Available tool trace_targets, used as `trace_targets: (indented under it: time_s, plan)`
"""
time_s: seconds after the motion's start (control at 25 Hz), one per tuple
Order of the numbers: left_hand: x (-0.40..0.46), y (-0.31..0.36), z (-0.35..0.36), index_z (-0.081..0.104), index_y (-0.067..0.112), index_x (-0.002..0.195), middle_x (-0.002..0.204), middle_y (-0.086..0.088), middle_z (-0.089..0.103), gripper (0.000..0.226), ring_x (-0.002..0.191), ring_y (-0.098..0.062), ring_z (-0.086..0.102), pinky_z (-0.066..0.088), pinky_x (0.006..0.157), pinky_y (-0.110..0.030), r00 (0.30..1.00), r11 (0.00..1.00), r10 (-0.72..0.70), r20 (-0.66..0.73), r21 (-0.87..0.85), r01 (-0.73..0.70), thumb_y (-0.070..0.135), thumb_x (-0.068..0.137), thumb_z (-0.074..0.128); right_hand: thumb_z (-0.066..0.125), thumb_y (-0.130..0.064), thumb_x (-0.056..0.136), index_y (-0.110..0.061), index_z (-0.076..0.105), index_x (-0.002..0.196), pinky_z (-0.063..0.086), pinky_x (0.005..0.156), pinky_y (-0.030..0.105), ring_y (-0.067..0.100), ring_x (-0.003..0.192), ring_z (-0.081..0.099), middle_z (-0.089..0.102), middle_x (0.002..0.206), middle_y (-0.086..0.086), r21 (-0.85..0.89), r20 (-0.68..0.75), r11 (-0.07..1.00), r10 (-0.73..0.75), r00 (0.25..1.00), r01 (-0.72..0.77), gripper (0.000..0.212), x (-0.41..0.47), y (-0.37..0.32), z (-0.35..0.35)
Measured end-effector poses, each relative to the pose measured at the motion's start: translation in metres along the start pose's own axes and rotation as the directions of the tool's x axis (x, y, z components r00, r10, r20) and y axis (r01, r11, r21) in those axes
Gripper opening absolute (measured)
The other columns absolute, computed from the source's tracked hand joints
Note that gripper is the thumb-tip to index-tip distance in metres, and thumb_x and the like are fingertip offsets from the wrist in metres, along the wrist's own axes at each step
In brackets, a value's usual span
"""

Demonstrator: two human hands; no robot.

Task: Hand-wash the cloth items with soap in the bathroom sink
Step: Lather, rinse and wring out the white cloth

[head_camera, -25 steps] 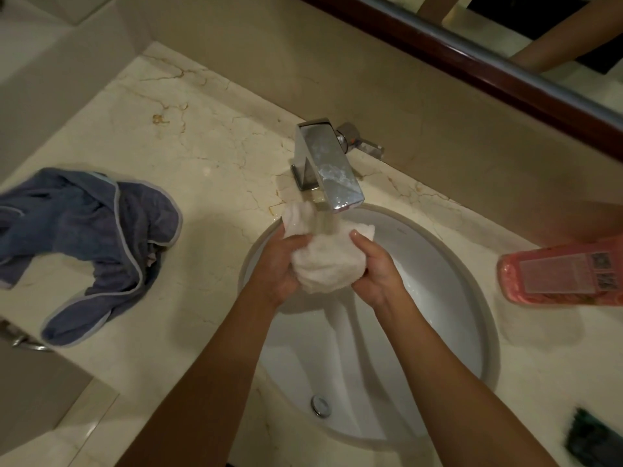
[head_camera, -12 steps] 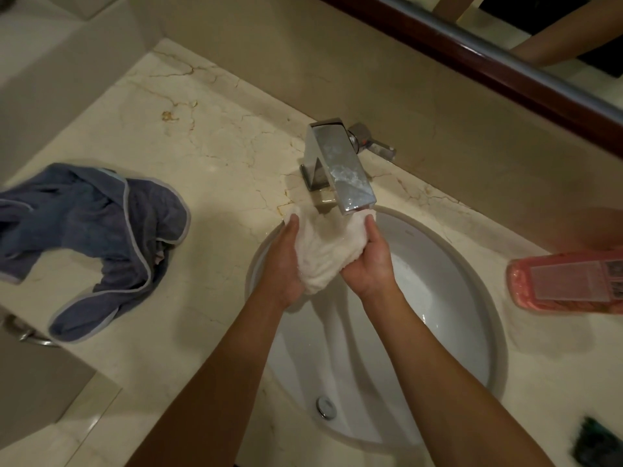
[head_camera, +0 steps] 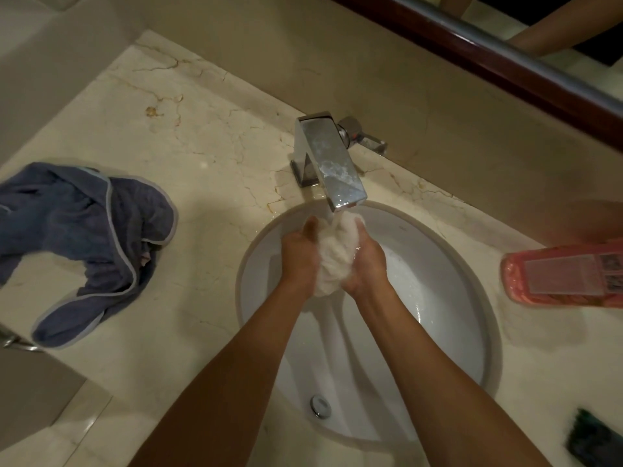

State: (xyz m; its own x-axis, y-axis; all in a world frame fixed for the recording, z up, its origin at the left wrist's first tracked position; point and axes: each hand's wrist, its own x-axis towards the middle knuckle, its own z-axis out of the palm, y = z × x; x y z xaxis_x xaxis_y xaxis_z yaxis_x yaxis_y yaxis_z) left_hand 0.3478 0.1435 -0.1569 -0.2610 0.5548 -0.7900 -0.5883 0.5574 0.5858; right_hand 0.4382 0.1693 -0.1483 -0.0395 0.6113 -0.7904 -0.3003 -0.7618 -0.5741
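A small white cloth (head_camera: 335, 252) is bunched between my two hands right under the spout of the chrome tap (head_camera: 332, 163), over the white oval sink (head_camera: 448, 298). My left hand (head_camera: 300, 254) cups its left side and my right hand (head_camera: 365, 261) grips its right side, fingers curled round it. Water runs onto the cloth and foamy water lies in the basin to the right. A blue-grey towel (head_camera: 84, 230) with a pale edge lies crumpled on the marble counter at the left. A pink soap bottle (head_camera: 563, 274) lies on its side at the right.
The marble counter (head_camera: 202, 156) runs round the sink, with a wall and a mirror frame (head_camera: 505, 52) behind. The sink drain (head_camera: 318, 404) sits near the front. A dark green object (head_camera: 593, 439) lies at the lower right corner. A metal bar (head_camera: 17, 342) pokes out at the left edge.
My hands have pressed closer together and squeezed the white cloth into a tighter wad under the spout. Foamy water now shows in the basin to the right.
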Motion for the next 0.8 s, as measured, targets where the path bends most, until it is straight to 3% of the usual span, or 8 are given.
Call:
trace_targets:
  time_s: [0.12,0.2,0.28,0.36,0.4,0.52,0.68,0.8]
  plan:
    - [-0.007,-0.001,-0.001,0.071,0.015,0.069,0.067,-0.006,0.068,0.04,0.07,-0.025,0.068,0.052,0.071,-0.034,0.999,0.997,0.036,-0.008,0.067,-0.036,0.046,0.093,0.064,0.072,-0.036,0.085,-0.009,0.074,0.093,0.058,0.089,0.04,0.027,0.084,0.073,0.074,0.091,0.012,0.076,-0.046,0.995,0.064,0.997,-0.06,0.028,0.002,0.002,0.0]
    - [-0.014,0.001,-0.001,0.073,0.013,0.083,0.074,-0.005,0.073,0.039,0.069,-0.018,0.071,0.056,0.069,-0.027,0.994,0.994,0.086,-0.065,0.079,-0.081,0.043,0.102,0.056,0.063,-0.046,0.094,-0.008,0.074,0.099,0.053,0.085,0.04,0.03,0.078,0.072,0.07,0.092,0.021,0.182,0.088,0.974,0.117,0.989,-0.132,0.04,-0.005,0.001,0.001]
    - [0.02,-0.031,-0.01,0.078,0.021,0.097,0.082,0.011,0.076,0.045,0.084,-0.01,0.074,0.052,0.089,-0.016,0.992,0.993,0.116,0.051,-0.037,-0.115,0.058,0.099,0.052,0.055,-0.048,0.1,-0.007,0.069,0.121,0.045,0.097,0.034,0.034,0.098,0.071,0.066,0.113,0.027,0.14,0.144,0.974,0.158,0.977,-0.178,0.048,-0.025,-0.006,0.01]
    - [0.086,-0.08,-0.031,0.067,0.055,0.12,0.097,0.041,0.064,0.06,0.127,-0.006,0.059,0.008,0.114,-0.008,0.993,0.994,0.109,-0.034,-0.005,-0.109,0.091,0.078,0.043,0.037,-0.034,0.109,0.0,0.042,0.147,0.024,0.122,0.03,0.035,0.143,0.042,0.038,0.154,0.026,0.123,0.163,0.981,0.13,0.978,-0.151,0.051,-0.041,-0.018,0.011]
    - [0.095,-0.083,-0.038,0.063,0.058,0.123,0.103,0.042,0.063,0.067,0.132,-0.009,0.055,0.006,0.117,-0.015,0.997,0.996,0.077,0.003,-0.035,-0.076,0.094,0.07,0.043,0.037,-0.031,0.109,0.0,0.041,0.148,0.026,0.122,0.03,0.034,0.145,0.038,0.033,0.158,0.022,0.147,0.155,0.985,0.066,0.986,-0.089,0.05,-0.046,-0.019,0.013]
    - [0.024,-0.022,-0.023,0.077,0.021,0.113,0.11,-0.005,0.077,0.062,0.11,-0.028,0.07,0.05,0.105,-0.045,0.998,0.997,-0.011,0.062,-0.075,0.016,0.061,0.066,0.069,0.065,-0.028,0.095,-0.008,0.06,0.136,0.057,0.094,0.039,0.033,0.115,0.067,0.06,0.137,0.023,0.134,0.137,0.99,-0.054,0.989,0.036,0.046,-0.026,-0.008,0.005]
    - [-0.013,-0.003,-0.029,0.078,0.009,0.103,0.107,-0.023,0.074,0.021,0.111,-0.046,0.067,0.05,0.097,-0.05,0.995,0.993,0.089,0.055,-0.087,-0.084,0.023,0.09,0.068,0.059,0.002,0.093,-0.007,0.052,0.135,0.058,0.087,0.045,0.033,0.101,0.068,0.066,0.117,0.023,0.126,0.218,0.988,-0.119,0.969,0.092,0.043,-0.014,-0.005,-0.005]
    - [-0.004,0.001,-0.027,0.074,0.005,0.115,0.113,-0.022,0.073,0.044,0.111,-0.04,0.069,0.05,0.105,-0.054,0.998,0.986,0.067,0.019,-0.151,-0.064,0.039,0.087,0.072,0.053,0.01,0.093,-0.005,0.047,0.14,0.054,0.097,0.048,0.035,0.111,0.063,0.06,0.128,0.026,0.151,0.291,0.984,-0.14,0.947,0.099,0.05,-0.012,-0.007,-0.006]
